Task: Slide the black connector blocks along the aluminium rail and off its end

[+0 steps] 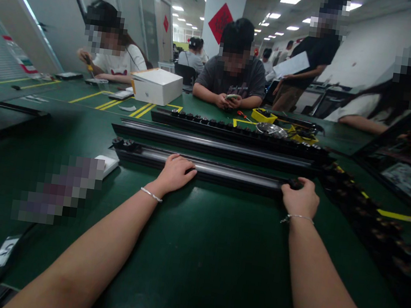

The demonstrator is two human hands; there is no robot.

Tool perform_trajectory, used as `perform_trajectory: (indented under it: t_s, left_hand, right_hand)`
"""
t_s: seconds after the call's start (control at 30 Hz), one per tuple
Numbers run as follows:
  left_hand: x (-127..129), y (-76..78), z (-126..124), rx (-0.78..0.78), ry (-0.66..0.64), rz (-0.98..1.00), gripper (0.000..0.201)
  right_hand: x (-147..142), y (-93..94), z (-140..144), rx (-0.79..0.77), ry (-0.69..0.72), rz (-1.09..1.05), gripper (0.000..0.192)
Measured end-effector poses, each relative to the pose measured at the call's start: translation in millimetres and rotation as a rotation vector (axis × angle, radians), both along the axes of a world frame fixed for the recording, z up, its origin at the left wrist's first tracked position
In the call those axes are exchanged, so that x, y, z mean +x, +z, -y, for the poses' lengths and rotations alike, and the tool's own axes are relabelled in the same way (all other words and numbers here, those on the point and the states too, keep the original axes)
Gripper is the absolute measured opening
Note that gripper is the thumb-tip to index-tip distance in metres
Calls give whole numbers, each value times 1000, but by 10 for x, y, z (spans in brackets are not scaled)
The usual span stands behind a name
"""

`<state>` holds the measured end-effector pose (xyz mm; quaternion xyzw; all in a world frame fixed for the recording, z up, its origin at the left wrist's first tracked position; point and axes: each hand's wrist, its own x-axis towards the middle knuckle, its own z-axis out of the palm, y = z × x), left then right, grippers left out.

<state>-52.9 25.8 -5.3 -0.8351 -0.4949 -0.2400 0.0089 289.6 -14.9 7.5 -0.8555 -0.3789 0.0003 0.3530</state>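
Observation:
Nearest me on the table lies a long black channel rail (233,175) with a shiny inner face. My left hand (175,173) grips its near edge left of the middle, thumb on the front side and fingers over the top. At the rail's right end, my right hand (301,197) pinches a small black part (294,184), mostly hidden by the fingers; whether it is seated in the channel I cannot tell. A few similar black parts (127,144) sit at the rail's left end. Right behind lies a second black rail (214,143).
A third rail (209,122) farther back carries a row of black parts. Many more parts (375,217) lie along the right. A power strip (107,165), partly blurred out, is at left. Beyond are a white box (159,87), a yellow bin (263,116) and several people.

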Motion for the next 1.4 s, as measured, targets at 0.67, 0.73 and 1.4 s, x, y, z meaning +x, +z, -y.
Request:
perform_trajectory:
  t_s: [0.67,0.73,1.4]
  left_hand:
    - [2,1,-2,-6,-4,0,27]
    - [3,2,-1,-6,-3,3,27]
    - [1,-7,-10,-7,-8,4,26]
  right_hand:
    - [159,-14,2,24,-48,-69,48]
    - [163,-15,6,19,-53,-69,48]
    - [222,34,53,-14,-93,-53,49]
